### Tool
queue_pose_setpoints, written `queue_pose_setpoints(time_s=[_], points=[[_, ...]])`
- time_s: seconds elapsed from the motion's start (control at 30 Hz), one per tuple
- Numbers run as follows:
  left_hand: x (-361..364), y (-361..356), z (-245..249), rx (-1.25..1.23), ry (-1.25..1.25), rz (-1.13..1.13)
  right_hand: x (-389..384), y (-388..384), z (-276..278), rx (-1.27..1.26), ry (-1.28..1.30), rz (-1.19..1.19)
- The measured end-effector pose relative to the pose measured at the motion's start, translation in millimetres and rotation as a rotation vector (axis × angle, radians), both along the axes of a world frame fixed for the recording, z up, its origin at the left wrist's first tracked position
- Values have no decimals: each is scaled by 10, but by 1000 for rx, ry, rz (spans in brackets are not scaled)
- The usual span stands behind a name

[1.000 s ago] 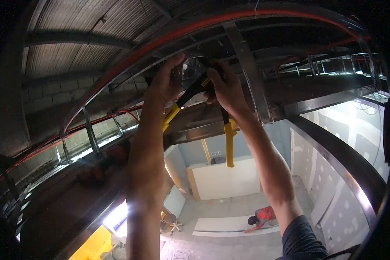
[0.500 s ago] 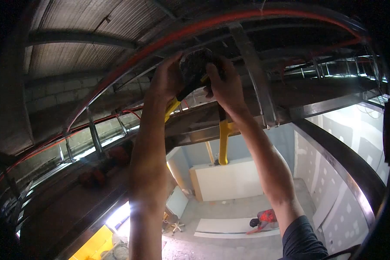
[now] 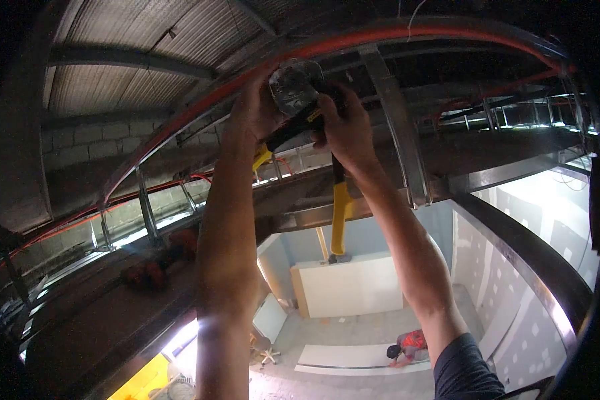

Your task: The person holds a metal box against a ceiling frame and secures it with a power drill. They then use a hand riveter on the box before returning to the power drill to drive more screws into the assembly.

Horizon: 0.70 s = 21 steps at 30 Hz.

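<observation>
Both my arms reach up to the ceiling frame. My left hand is closed at the side of a shiny, round-cornered metal piece, its fingertips hidden behind it. My right hand is closed around the dark upper part of a plier-like tool with two yellow-and-black handles. One handle hangs down below my right hand; the other slants down left behind my left wrist. The tool's head lies against the metal piece, and its jaws are hard to make out.
A red conduit arches overhead. A metal stud hangs right of my hands. A red-and-black power tool lies on the dark ledge at left. Far below, a person bends over a white board.
The metal piece has turned, and its bright face now shows between my hands. The hanging yellow handle has swung slightly left and lower. The person below has shifted a little.
</observation>
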<state>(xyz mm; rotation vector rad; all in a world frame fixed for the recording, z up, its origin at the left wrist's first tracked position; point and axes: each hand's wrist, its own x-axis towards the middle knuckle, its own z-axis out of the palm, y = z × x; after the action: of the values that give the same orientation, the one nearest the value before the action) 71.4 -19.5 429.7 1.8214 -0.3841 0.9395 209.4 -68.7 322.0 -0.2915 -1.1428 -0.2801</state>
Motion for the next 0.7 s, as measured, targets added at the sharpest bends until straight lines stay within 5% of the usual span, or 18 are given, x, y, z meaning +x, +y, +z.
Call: queue_pose_setpoints(time_s=[0.13,0.2,0.33,0.4,0.57,0.7], points=[[-20,-174,26,-25,17,86,-37,-59,-21,-20,-14,96],[-39,-566,-159,28,-118,421,-114,-188,-47,-65,4,183],[-10,-488,-83,82,-95,402,-164,-153,-17,-116,62,253],[-35,-452,-91,322,-111,480,-158,-38,6,-110,69,262],[-86,-390,36,169,-34,389,-102,320,67,-16,62,74],[-100,-287,141,152,12,439,-249,183,36,-31,68,284]])
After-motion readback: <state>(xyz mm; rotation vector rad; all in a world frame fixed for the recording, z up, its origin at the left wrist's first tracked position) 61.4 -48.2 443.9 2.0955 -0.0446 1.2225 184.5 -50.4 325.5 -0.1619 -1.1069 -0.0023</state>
